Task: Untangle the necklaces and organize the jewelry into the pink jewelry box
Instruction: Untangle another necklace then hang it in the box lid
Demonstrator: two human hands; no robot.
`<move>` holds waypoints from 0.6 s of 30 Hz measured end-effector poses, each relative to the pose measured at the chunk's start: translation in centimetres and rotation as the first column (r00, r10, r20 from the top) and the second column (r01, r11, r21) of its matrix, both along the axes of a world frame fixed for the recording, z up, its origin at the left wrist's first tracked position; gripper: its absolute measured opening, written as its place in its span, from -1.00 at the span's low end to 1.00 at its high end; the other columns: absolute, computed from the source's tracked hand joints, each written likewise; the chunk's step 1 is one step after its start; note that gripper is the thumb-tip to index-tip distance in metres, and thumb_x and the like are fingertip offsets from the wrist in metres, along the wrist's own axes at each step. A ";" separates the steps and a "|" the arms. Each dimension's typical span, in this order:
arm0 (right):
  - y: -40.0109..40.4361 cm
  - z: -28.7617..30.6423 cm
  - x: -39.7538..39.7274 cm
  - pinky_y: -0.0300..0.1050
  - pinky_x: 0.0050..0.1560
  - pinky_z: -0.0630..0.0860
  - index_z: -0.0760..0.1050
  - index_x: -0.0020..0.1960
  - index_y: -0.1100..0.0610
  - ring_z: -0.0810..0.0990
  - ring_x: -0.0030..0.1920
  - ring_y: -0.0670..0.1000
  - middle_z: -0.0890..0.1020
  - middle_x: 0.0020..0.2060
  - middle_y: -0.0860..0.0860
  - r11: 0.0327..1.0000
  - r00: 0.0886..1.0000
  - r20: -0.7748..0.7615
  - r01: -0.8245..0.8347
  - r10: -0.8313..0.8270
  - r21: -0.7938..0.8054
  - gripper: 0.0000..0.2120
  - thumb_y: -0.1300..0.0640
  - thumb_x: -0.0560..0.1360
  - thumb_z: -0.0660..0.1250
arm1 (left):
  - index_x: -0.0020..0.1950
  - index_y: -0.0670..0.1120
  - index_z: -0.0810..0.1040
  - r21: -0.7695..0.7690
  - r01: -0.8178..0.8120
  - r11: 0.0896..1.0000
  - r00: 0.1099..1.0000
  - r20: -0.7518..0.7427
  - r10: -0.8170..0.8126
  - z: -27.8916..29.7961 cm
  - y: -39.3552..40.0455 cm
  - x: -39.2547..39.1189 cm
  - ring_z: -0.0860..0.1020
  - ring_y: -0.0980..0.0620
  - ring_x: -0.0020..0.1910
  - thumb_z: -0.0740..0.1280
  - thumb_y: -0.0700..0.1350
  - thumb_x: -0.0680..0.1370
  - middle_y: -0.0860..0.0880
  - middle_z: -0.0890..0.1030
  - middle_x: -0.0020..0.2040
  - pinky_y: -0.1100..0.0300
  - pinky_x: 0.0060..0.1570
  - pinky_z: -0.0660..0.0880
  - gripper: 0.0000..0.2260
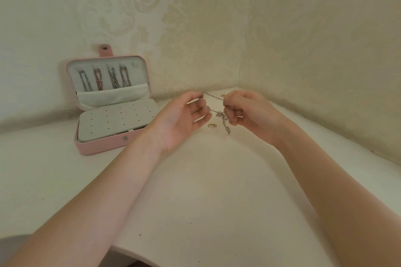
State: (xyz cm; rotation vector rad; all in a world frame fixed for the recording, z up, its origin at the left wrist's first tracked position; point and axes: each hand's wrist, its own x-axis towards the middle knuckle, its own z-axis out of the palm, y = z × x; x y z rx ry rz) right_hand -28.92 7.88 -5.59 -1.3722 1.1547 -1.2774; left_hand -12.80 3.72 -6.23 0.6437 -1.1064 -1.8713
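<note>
Fingers (196,102) of left hand (182,119) curl, palm up, pinching tangled necklaces (220,112); right hand (245,110) pinches the other end, above worktop (195,180). Pink jewelry box (112,104) open at 10 o'clock.

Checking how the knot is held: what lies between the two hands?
In the head view, the tangled chain stretches between the left hand and right hand, with a small gold ring on the table below.
</note>
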 end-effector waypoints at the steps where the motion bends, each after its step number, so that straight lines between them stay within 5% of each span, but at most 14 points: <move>1: 0.0 0.0 0.0 -0.20 -0.35 0.32 0.38 -0.33 0.14 0.34 -0.42 -0.04 0.45 -0.51 -0.03 1.000 1.000 -0.009 0.001 -0.001 0.002 -0.75 0.29 0.52 0.23 | -0.19 -0.08 0.44 -0.002 0.006 1.000 1.000 -0.011 -0.006 0.0 0.0 0.0 0.45 0.10 -0.41 0.24 -0.16 0.55 0.04 0.44 -0.41 0.19 -0.09 0.52 -0.88; 9: 0.3 0.5 0.1 -0.20 -0.28 0.37 0.44 -0.21 0.16 0.42 -0.42 -0.05 0.54 -0.42 0.01 0.997 0.979 0.186 -0.073 0.078 -0.034 -0.84 0.25 0.55 0.22 | -0.16 -0.08 0.46 -0.068 0.027 0.997 0.997 0.068 -0.023 -0.3 0.5 -0.6 0.61 0.02 -0.22 0.25 -0.16 0.57 -0.03 0.55 -0.26 0.11 -0.04 0.58 -0.89; 12: 0.3 0.1 0.2 -0.23 -0.29 0.34 0.48 -0.18 0.14 0.37 -0.42 -0.08 0.45 -0.47 -0.04 0.996 0.995 0.063 -0.077 0.080 -0.045 -0.91 0.26 0.49 0.32 | -0.16 -0.06 0.44 -0.088 0.004 0.996 0.999 0.045 0.000 -0.1 0.5 -0.5 0.57 0.07 -0.33 0.23 -0.15 0.58 0.02 0.51 -0.35 0.13 -0.06 0.56 -0.88; 16: 0.2 0.0 0.6 -0.26 -0.24 0.33 0.53 -0.09 0.14 0.36 -0.41 -0.08 0.43 -0.46 0.02 0.997 0.966 -0.257 0.016 -0.034 -0.070 -0.94 0.25 0.46 0.38 | -0.16 -0.02 0.43 -0.205 -0.150 0.967 0.988 -0.008 0.152 0.4 0.6 -0.3 0.29 0.16 -0.52 0.24 -0.16 0.58 0.09 0.36 -0.47 0.31 -0.35 0.43 -0.88; 18: 0.1 0.0 0.7 -0.26 -0.26 0.32 0.55 -0.15 0.15 0.35 -0.43 -0.08 0.43 -0.42 0.10 0.987 0.950 -0.287 0.093 -0.127 -0.130 -0.95 0.24 0.49 0.35 | -0.16 -0.03 0.47 -0.338 -0.180 0.924 0.972 0.080 0.219 0.4 0.7 -0.3 0.24 0.15 -0.53 0.27 -0.18 0.56 0.10 0.33 -0.48 0.33 -0.46 0.35 -0.89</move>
